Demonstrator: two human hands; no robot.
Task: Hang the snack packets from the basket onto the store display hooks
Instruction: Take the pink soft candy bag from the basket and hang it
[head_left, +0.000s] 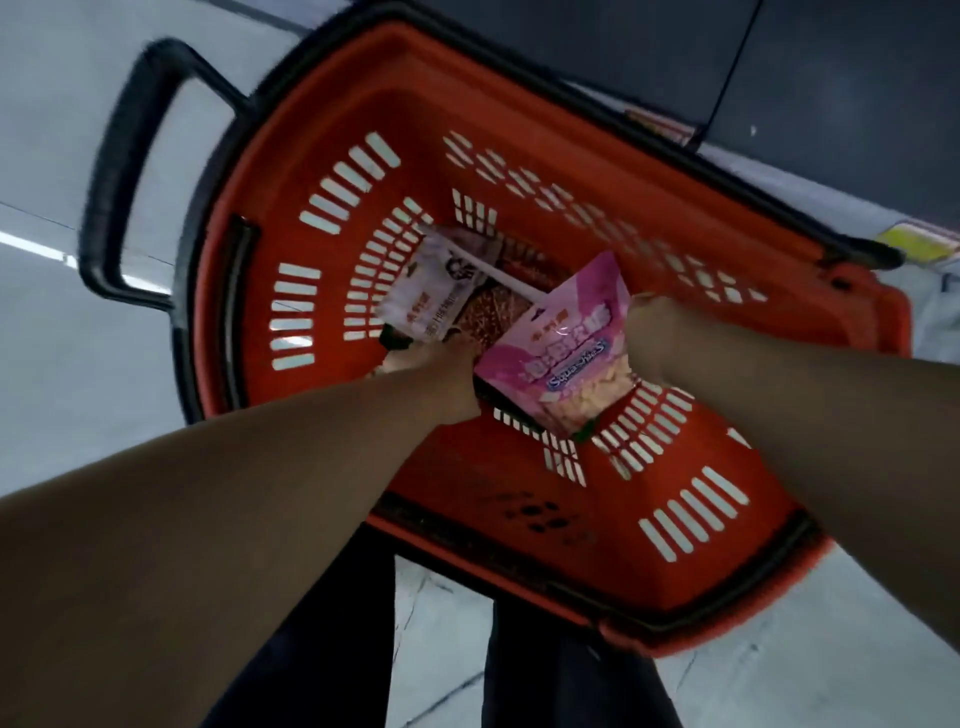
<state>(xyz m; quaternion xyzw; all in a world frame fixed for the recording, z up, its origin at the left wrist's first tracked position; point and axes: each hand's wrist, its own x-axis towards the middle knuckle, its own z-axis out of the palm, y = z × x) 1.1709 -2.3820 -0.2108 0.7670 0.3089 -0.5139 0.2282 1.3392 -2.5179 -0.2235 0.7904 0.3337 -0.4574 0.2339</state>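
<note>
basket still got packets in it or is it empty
Not empty: a white packet lies on the basket floor, and the right hand holds a pink packet inside.

Both forearms bare to the frame edge; no sleeves, watch or rings visible. Left hand and right hand ungloved, blurred. Dark trousers on both legs, lower centre of frame.

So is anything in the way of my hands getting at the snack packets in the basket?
Nothing visible blocks them. Both hands are already inside the red basket. The right hand holds the pink packet at its edge, and the left hand reaches beside the white and brown packet on the bottom. Its fingers are hidden, so its grip is unclear.
</note>
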